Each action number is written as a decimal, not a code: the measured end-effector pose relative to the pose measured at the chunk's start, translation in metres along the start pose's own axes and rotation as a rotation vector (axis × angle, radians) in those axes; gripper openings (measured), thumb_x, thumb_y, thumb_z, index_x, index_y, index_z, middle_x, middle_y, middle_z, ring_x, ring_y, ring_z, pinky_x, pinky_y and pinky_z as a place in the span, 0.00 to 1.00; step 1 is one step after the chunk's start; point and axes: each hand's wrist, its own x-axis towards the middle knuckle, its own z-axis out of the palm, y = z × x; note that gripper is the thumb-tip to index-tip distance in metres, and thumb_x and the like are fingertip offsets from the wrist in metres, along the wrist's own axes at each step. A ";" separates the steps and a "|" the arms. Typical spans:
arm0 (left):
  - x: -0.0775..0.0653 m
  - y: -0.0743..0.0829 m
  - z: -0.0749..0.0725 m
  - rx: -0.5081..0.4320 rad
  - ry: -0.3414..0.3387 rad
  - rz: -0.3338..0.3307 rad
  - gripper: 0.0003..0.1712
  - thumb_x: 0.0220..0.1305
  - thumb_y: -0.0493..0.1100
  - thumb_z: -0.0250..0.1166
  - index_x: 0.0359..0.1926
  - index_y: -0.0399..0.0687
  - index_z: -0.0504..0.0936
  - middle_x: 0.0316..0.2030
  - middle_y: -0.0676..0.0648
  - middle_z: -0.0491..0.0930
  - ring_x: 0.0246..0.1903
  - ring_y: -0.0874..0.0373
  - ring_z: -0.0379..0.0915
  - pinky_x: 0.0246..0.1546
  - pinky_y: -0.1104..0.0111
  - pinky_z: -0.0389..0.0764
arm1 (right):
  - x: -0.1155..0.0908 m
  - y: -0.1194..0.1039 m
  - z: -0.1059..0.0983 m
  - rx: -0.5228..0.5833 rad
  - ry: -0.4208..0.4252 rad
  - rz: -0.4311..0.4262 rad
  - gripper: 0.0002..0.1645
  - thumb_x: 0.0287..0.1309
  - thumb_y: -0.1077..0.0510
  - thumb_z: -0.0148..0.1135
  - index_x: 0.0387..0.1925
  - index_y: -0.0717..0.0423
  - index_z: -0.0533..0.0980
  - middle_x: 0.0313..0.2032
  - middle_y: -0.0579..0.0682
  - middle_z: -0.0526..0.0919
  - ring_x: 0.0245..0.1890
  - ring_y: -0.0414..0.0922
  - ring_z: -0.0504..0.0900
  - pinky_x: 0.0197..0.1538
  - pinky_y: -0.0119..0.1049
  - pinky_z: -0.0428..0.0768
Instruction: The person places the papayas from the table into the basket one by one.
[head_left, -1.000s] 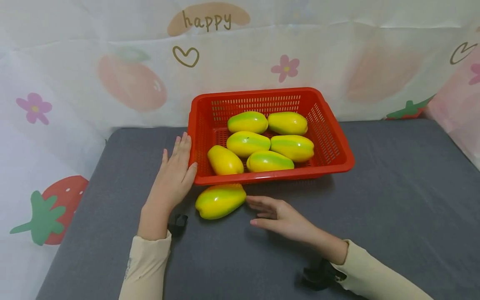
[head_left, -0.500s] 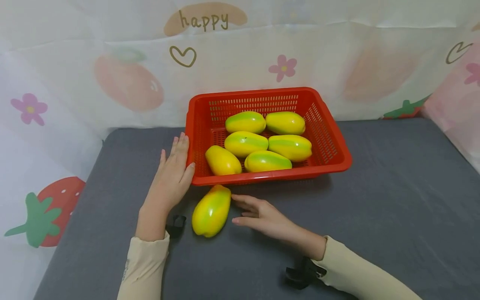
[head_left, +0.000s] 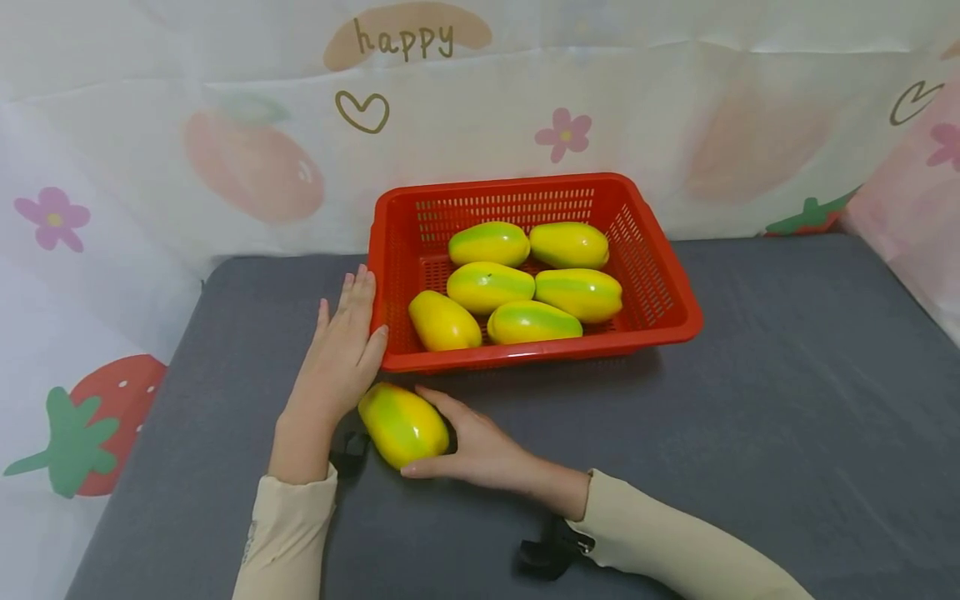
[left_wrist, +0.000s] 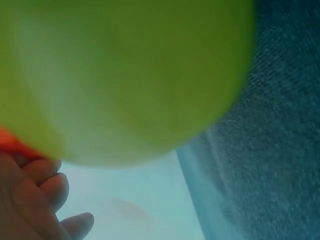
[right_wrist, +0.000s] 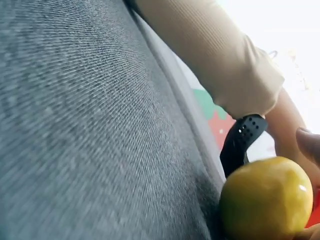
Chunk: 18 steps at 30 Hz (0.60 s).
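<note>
A yellow-green papaya (head_left: 403, 425) lies on the grey cloth in front of the red plastic basket (head_left: 540, 354). My right hand (head_left: 480, 446) holds it from the right, thumb on the near side and fingers on the far side. In the right wrist view the papaya (right_wrist: 266, 200) shows end-on. My left hand (head_left: 333, 358) lies with straight fingers against the basket's left side. Close to the left wrist, the papaya (left_wrist: 125, 75) fills much of that view, blurred. Several more papayas (head_left: 491, 287) rest inside the basket.
Grey cloth (head_left: 787, 400) covers the table. A printed white sheet (head_left: 465, 125) hangs directly behind the basket. Black wrist devices (head_left: 547, 557) stick out below both wrists, one close to the loose papaya.
The loose papaya has turned and shifted left, towards my left wrist. My right hand has followed it leftward and now has thumb and fingers around it. My left hand stays at the basket.
</note>
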 end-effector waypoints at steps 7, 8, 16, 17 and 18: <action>-0.001 0.001 -0.001 0.001 0.001 0.001 0.37 0.71 0.47 0.42 0.74 0.40 0.40 0.73 0.43 0.39 0.72 0.49 0.31 0.67 0.45 0.36 | 0.006 -0.001 0.007 -0.015 0.062 -0.021 0.52 0.46 0.47 0.72 0.70 0.49 0.57 0.65 0.51 0.65 0.58 0.47 0.68 0.61 0.49 0.66; -0.001 0.001 -0.001 0.002 0.003 0.002 0.37 0.71 0.47 0.42 0.74 0.40 0.40 0.73 0.43 0.39 0.72 0.49 0.31 0.67 0.45 0.36 | 0.006 -0.001 0.007 -0.015 0.067 -0.026 0.52 0.46 0.48 0.72 0.70 0.50 0.57 0.65 0.51 0.65 0.58 0.48 0.68 0.61 0.49 0.66; 0.000 0.000 -0.001 0.004 0.002 0.000 0.36 0.71 0.47 0.41 0.74 0.40 0.40 0.73 0.43 0.40 0.72 0.50 0.31 0.67 0.46 0.35 | 0.004 0.003 0.003 -0.005 0.079 -0.057 0.50 0.47 0.50 0.72 0.69 0.52 0.58 0.64 0.52 0.66 0.56 0.48 0.69 0.60 0.48 0.67; 0.000 0.000 -0.001 0.004 0.001 -0.001 0.36 0.71 0.47 0.41 0.74 0.40 0.40 0.73 0.43 0.39 0.72 0.50 0.31 0.67 0.46 0.35 | 0.003 0.003 0.002 -0.004 0.077 -0.060 0.50 0.47 0.50 0.72 0.69 0.52 0.59 0.64 0.52 0.66 0.56 0.48 0.69 0.60 0.49 0.67; 0.000 0.000 -0.001 0.005 0.002 -0.001 0.36 0.71 0.47 0.41 0.74 0.40 0.40 0.73 0.43 0.39 0.72 0.50 0.31 0.67 0.46 0.35 | 0.003 0.004 0.002 -0.006 0.077 -0.062 0.50 0.47 0.50 0.72 0.69 0.52 0.59 0.64 0.52 0.66 0.56 0.48 0.69 0.59 0.48 0.67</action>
